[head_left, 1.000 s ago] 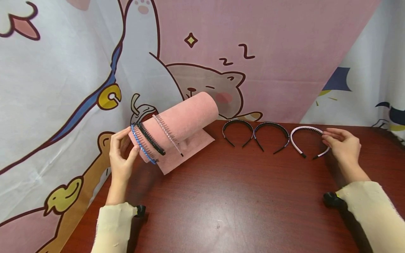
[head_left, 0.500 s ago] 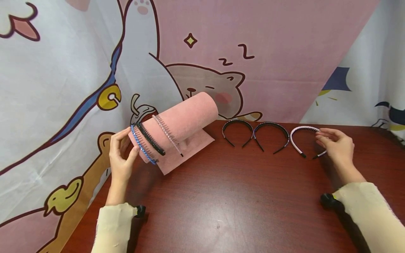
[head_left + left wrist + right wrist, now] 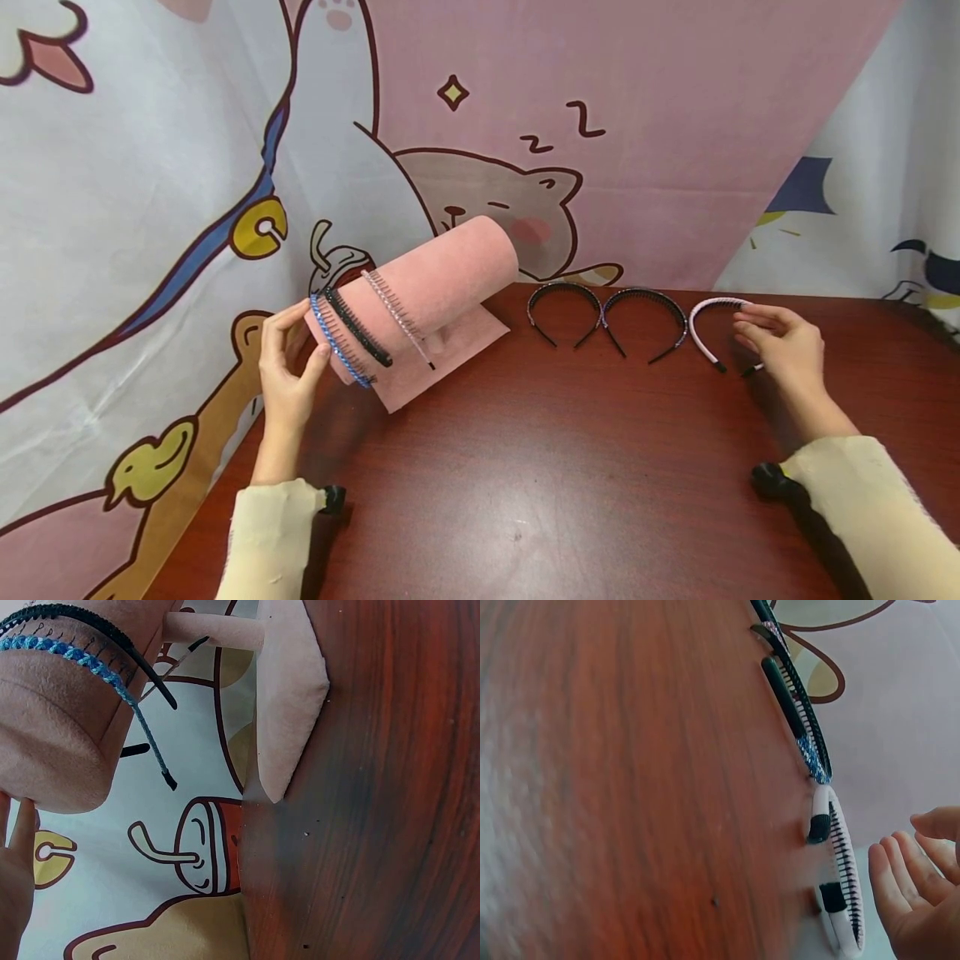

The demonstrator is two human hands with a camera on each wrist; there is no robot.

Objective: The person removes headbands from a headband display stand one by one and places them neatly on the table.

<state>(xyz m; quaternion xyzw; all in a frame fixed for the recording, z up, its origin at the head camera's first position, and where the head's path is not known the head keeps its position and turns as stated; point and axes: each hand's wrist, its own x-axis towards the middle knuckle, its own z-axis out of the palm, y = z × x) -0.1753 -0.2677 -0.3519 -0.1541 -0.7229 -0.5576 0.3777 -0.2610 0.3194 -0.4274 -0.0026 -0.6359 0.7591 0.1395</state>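
Observation:
In the head view, my left hand [image 3: 288, 371] grips the near end of a pink padded headband stand [image 3: 457, 262], thumb in front and fingers behind. A blue braided headband [image 3: 330, 337], a black headband [image 3: 356, 325] and a pale, glittery headband [image 3: 390, 307] sit around its roll. My right hand [image 3: 787, 350] hovers over the right side of a white headband [image 3: 696, 335], hiding part of it. In the right wrist view, the relaxed fingers [image 3: 900, 874] hold nothing and stay apart from the white headband [image 3: 859, 922].
Two dark headbands with combs, one on the left [image 3: 562, 286] and one in the middle [image 3: 645, 292], lie left of the white one. The stand's flat pink base [image 3: 472, 333] rests on the reddish-brown table [image 3: 562, 467]. A cartoon-printed cloth [image 3: 652, 167] hangs behind.
My right hand has moved leftward over the white headband, covering more of its right side. The left hand, stand and headbands have kept their places.

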